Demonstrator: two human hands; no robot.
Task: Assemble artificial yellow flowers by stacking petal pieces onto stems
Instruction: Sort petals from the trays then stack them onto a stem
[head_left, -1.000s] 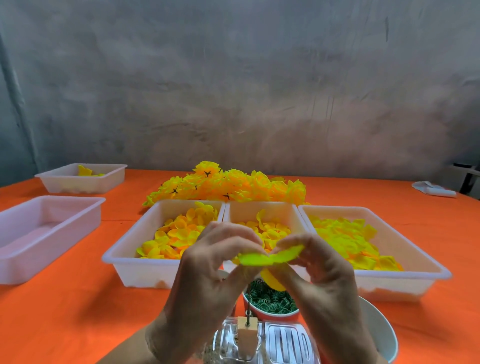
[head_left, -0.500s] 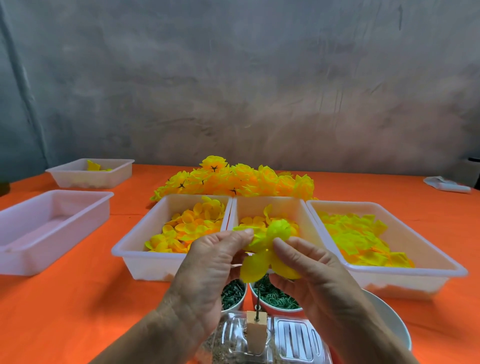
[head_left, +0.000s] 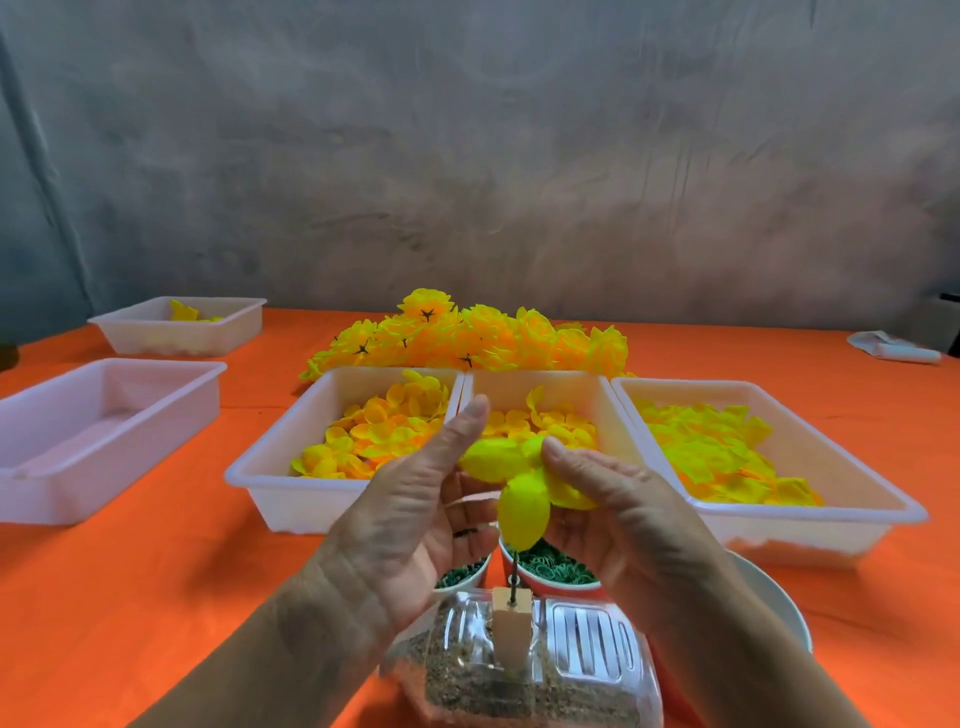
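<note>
Two hands meet above a thin spike set in a small wooden block. Left hand, thumb raised, and right hand, fingers nearly straight, cup a yellow petal piece between them; whether either truly pinches it cannot be told. Five white trays sit on the orange table, three side by side holding petals. Two cups hold green rings.

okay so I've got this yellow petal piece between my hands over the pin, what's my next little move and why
Probably lower the petal piece straight down so its centre slides onto the pin in the wooden block. Your left hand and right hand flank it just above that pin, not yet threaded on.
</note>
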